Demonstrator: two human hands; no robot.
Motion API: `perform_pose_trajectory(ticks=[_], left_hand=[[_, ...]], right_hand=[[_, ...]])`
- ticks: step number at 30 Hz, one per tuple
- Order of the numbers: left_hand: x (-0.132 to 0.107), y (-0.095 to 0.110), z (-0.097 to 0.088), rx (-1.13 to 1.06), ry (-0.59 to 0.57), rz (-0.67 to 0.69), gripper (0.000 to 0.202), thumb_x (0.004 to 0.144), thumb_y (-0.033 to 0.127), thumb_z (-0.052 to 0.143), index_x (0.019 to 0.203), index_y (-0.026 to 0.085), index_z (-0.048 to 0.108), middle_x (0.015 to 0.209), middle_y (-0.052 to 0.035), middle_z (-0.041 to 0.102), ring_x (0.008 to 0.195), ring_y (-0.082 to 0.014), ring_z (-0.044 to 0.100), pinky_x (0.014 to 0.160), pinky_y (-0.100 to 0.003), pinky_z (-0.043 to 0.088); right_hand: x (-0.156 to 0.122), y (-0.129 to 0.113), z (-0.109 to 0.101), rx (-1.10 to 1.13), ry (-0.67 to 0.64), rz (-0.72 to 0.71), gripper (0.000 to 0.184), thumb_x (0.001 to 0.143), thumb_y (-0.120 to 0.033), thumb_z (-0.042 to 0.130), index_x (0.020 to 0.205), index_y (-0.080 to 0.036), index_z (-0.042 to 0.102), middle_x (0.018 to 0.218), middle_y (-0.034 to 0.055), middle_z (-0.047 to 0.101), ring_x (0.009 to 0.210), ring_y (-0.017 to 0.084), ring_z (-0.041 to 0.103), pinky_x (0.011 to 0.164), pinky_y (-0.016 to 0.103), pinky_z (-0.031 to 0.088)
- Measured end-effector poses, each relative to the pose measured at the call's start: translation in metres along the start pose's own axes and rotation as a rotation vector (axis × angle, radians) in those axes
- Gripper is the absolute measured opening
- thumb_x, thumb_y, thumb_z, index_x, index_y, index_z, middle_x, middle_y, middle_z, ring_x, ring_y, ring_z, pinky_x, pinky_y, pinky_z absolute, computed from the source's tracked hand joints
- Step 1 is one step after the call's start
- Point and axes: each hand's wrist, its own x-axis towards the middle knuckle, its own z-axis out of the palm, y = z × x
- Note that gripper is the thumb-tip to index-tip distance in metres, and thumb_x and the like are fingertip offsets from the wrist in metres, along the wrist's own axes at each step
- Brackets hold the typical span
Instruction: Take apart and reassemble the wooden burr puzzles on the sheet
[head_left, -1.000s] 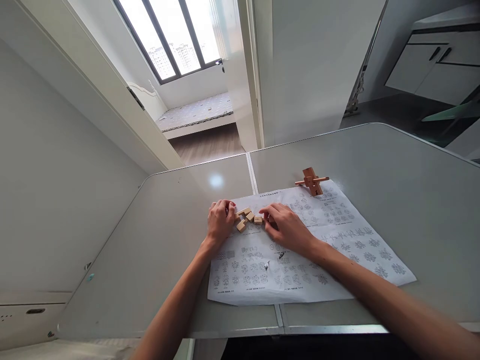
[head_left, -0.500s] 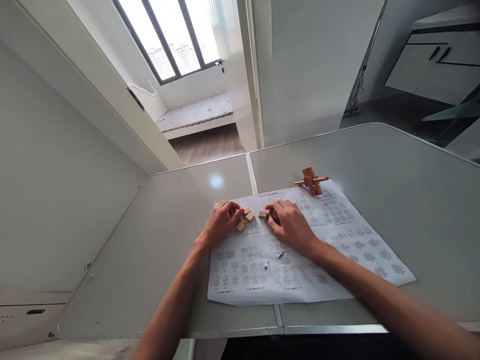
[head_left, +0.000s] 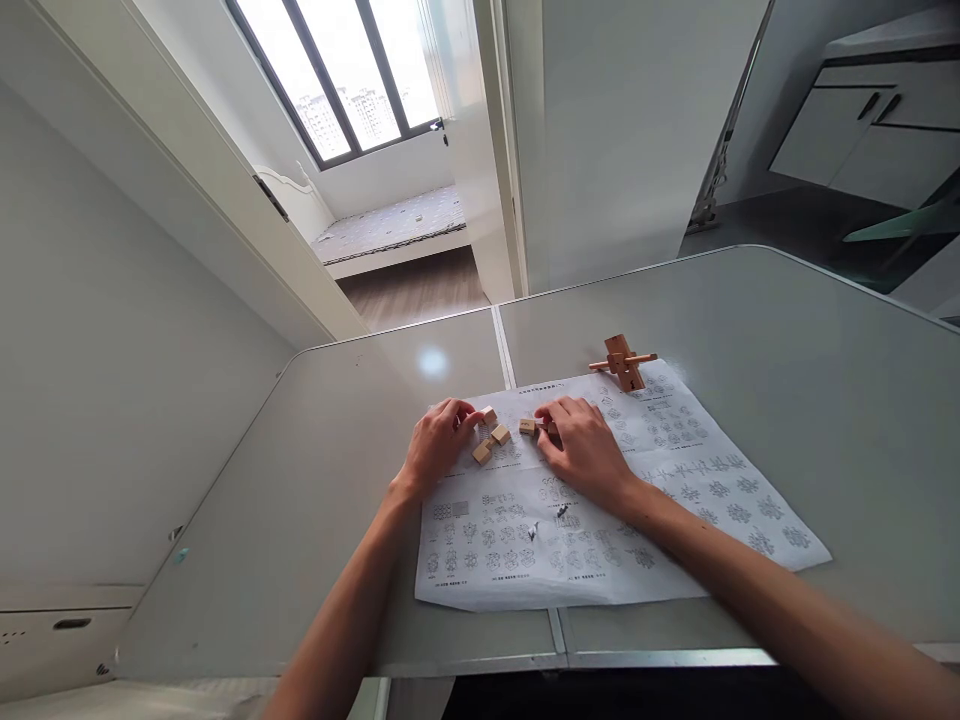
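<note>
On a large printed sheet (head_left: 517,580) of puzzle diagrams, my left hand (head_left: 436,445) is closed, its thumb and fingertips pinching a small pale wooden block (head_left: 489,415). Just in front of that hand lies a notched wooden puzzle piece (head_left: 500,435), its near end beside the left thumb side. My right hand (head_left: 583,445) curls over another wooden puzzle piece (head_left: 528,427), whose squared end sticks out to the left of the fingers. The rest of this piece is partly hidden under the fingers.
A brown assembled wooden puzzle (head_left: 624,364) with crossing bars stands at the sheet's far edge. Two small dark-and-white bits (head_left: 533,531) rest on the paper nearer me. The grey table (head_left: 300,520) has a metal seam across its middle.
My left hand has shifted slightly left, and the block at its fingertips has moved a little up and left, away from the neighbouring piece. The right hand has barely moved.
</note>
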Motion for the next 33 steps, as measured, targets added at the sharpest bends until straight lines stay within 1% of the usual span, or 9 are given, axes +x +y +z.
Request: perform_pose_trajectory(ticks=[8,14,16,19,23,26,28,31,33], left_hand=[[0.000,0.002,-0.002,0.043,0.003,-0.018,0.025,0.100,0.044,0.056,0.094,0.024,0.069,0.095,-0.0042,0.074,0.075,-0.0187,0.062,0.070,-0.031,0.046],[0.000,0.001,-0.002,0.057,-0.031,0.025,0.033,0.099,0.054,0.055,0.098,0.023,0.068,0.091,-0.0038,0.070,0.074,-0.0190,0.062,0.073,-0.032,0.047],[0.000,0.000,-0.002,0.072,-0.044,0.061,0.034,0.098,0.055,0.058,0.099,0.023,0.068,0.092,-0.0045,0.070,0.078,-0.0199,0.063,0.076,-0.033,0.048],[0.000,-0.002,-0.001,0.089,-0.041,0.089,0.031,0.097,0.053,0.061,0.101,0.023,0.068,0.095,-0.0050,0.070,0.081,-0.0208,0.063,0.078,-0.033,0.048],[-0.001,-0.002,0.002,0.060,-0.012,0.046,0.031,0.098,0.052,0.059,0.096,0.023,0.068,0.095,-0.0049,0.069,0.078,-0.0195,0.061,0.074,-0.033,0.047],[-0.001,0.000,0.002,-0.028,0.017,0.007,0.034,0.098,0.054,0.057,0.093,0.022,0.067,0.089,-0.0044,0.069,0.073,-0.0180,0.059,0.071,-0.032,0.046],[0.000,0.004,0.002,-0.139,0.029,-0.036,0.036,0.098,0.055,0.056,0.093,0.021,0.065,0.084,-0.0033,0.068,0.070,-0.0168,0.058,0.068,-0.030,0.046],[0.001,0.007,0.002,-0.410,0.010,-0.121,0.037,0.098,0.058,0.055,0.098,0.021,0.057,0.080,-0.0005,0.066,0.063,-0.0135,0.058,0.062,-0.027,0.045],[0.002,0.008,0.002,-0.618,-0.016,-0.169,0.038,0.098,0.059,0.055,0.102,0.021,0.051,0.078,0.0019,0.064,0.057,-0.0108,0.054,0.058,-0.025,0.044]], right_hand=[[0.000,-0.002,-0.001,0.018,-0.009,-0.011,0.012,0.094,-0.020,0.054,0.103,-0.020,0.063,0.102,0.0109,0.070,0.098,0.030,0.061,0.091,0.046,0.046],[0.000,-0.004,-0.003,0.096,-0.008,0.007,0.012,0.093,-0.018,0.054,0.102,-0.020,0.062,0.100,0.0093,0.070,0.097,0.029,0.062,0.092,0.046,0.046],[0.001,-0.005,-0.004,0.158,-0.007,0.018,0.012,0.093,-0.018,0.054,0.102,-0.020,0.062,0.099,0.0091,0.069,0.096,0.028,0.062,0.089,0.044,0.049],[0.002,-0.009,-0.006,0.271,-0.007,0.018,0.012,0.095,-0.019,0.054,0.102,-0.021,0.064,0.097,0.0087,0.067,0.090,0.026,0.062,0.078,0.039,0.051],[0.002,-0.012,-0.008,0.410,-0.022,0.004,0.018,0.098,-0.024,0.053,0.107,-0.020,0.068,0.099,0.0089,0.066,0.082,0.022,0.062,0.072,0.036,0.052],[0.004,-0.013,-0.012,0.544,-0.077,0.054,0.020,0.098,-0.032,0.056,0.108,-0.021,0.071,0.105,0.0098,0.067,0.088,0.023,0.063,0.072,0.036,0.053],[0.006,-0.013,-0.016,0.700,-0.167,0.136,0.022,0.097,-0.040,0.060,0.106,-0.022,0.070,0.108,0.0088,0.068,0.088,0.022,0.063,0.071,0.035,0.052],[0.008,-0.012,-0.022,0.991,-0.321,0.267,0.030,0.095,-0.050,0.064,0.107,-0.023,0.066,0.097,0.0053,0.069,0.074,0.017,0.059,0.062,0.031,0.047],[0.009,-0.011,-0.023,1.148,-0.369,0.306,0.032,0.094,-0.052,0.067,0.107,-0.023,0.064,0.092,0.0045,0.068,0.069,0.015,0.056,0.058,0.029,0.043]])
